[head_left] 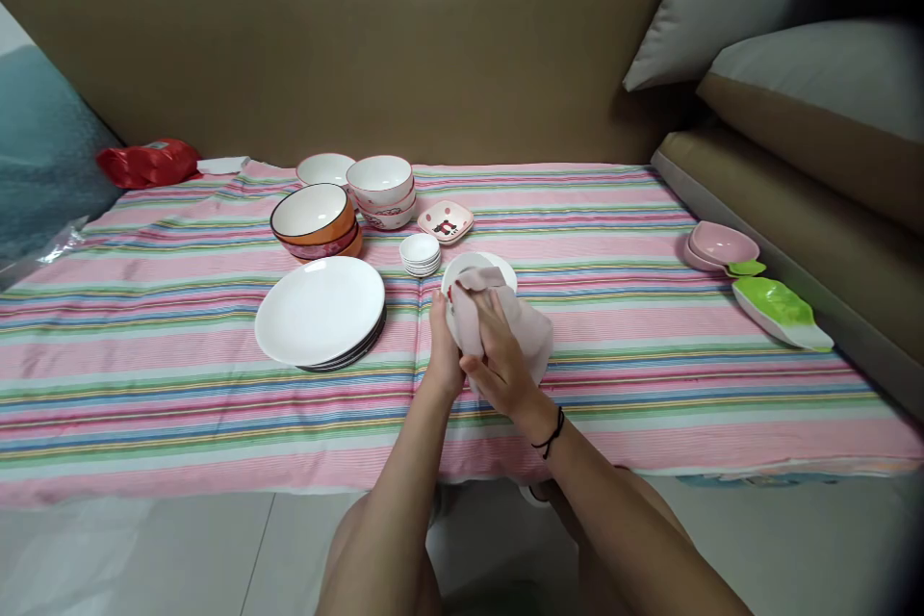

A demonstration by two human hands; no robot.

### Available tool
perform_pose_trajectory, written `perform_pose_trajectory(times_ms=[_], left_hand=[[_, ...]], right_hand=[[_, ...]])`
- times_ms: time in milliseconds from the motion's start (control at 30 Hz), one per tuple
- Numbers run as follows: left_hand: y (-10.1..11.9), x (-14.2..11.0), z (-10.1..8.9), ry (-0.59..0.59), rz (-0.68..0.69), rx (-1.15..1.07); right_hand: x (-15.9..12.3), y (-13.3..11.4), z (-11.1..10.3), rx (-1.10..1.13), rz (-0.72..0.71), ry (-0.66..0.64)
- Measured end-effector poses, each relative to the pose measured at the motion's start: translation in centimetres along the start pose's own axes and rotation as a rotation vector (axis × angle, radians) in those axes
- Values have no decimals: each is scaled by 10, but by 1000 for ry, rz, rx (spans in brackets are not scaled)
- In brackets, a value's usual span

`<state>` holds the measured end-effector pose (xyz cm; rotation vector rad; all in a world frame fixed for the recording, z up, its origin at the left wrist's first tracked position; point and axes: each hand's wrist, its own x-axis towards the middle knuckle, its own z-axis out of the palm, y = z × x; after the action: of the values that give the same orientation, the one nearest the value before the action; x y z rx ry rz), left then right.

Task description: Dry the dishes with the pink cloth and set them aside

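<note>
I judge this is the wiping step: my L hand [444,353] grips the white dish [469,263] on its near L side, fingers curled round it, & my R hand [505,358] has the cloth [532,332] bunched in its fingers, pressed to the dish. Far rim shows; most of the rest is under cloth & fingers, so can't tell how dry it is. Dish is approx. mid-width on the sofa [361,67], between the seat's front & back edges; can't tell if it touches the striped cover [613,385].

Just past it, twd. the back edge: saucers [420,248], then the sq. dish [446,219]. Plates [321,306] sit twd. the L end, bowls [381,176] behind, nr. the back edge. Pink bowls [724,242] & leaf dish [780,308] are by the R edge.

Next move prob. calls for turning the dish in my L fingers so the R can reach the rest w/ the cloth. Firm L grip, light R pressure: smooth glaze could slip. Setting down needs a flat spot away from the saucers.
</note>
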<state>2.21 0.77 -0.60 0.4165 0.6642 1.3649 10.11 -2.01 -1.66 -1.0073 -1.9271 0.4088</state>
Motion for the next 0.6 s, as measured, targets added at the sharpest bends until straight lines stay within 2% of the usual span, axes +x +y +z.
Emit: perform_pose_trajectory(times_ms=[200,367,433,600], left_hand=[[20,5,-3,109,30,-105],[31,7,-6,124,160,-139],[33,7,-6,103,174,-141],[33,2,-4,42,109,-90]], right_hand=[[4,-11,-8,85,-102,-41],[3,-5,-12,-36,-148,13],[3,0,-12,-132,-130,34],[4,8,-12,-261,-17,34]])
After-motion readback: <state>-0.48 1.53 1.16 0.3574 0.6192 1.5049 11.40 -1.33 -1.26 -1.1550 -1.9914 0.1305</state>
